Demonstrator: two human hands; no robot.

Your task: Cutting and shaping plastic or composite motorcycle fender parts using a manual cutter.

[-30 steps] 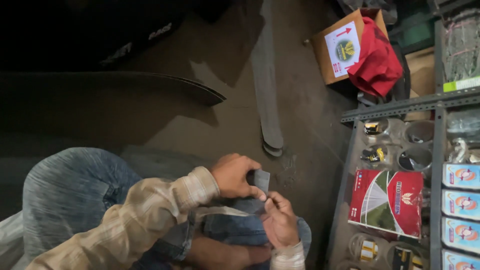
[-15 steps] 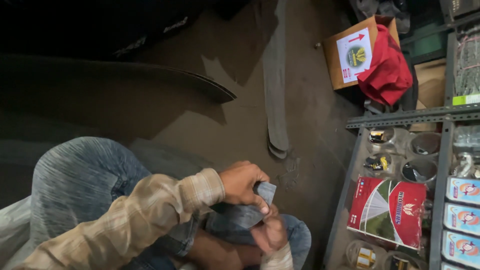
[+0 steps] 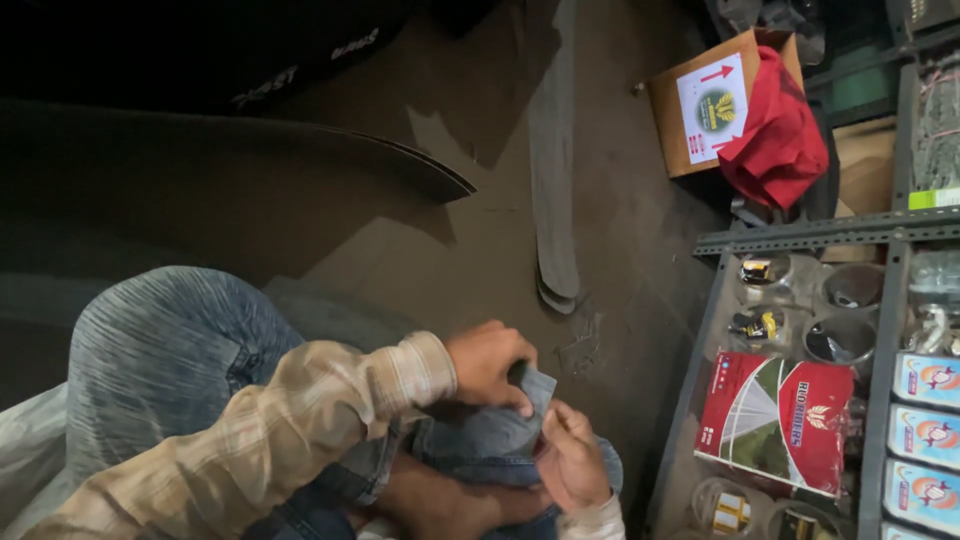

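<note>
My left hand (image 3: 487, 366) comes in from the left in a plaid sleeve, and its grip is clamped over the top edge of one fold of blue denim cloth (image 3: 497, 430) that lies on my lap. My right hand (image 3: 572, 462) sits just below and to the right of that grip, fingers curled shut on the lower side of the same cloth, so both hands touch one piece and almost touch each other.

Left of the grip, my one raised knee in faded jeans (image 3: 165, 360) fills the lower left.

Up and away from the grip, two long dark strips (image 3: 553, 190) lie on the floor (image 3: 620, 230), one partly over the other at their rounded ends. Further up left, one large curved dark sheet (image 3: 250, 170) spreads across the floor.

Right of the grip stands one metal shelf rack (image 3: 800, 232). On it, nearest my right hand, lies one red and white box (image 3: 775, 420); above it I count about four round jars (image 3: 842, 340), with smaller printed packs (image 3: 925, 430) at the far right edge. Far up right, one cardboard box (image 3: 700, 105) sits beside one red cloth (image 3: 775, 140), touching it.
</note>
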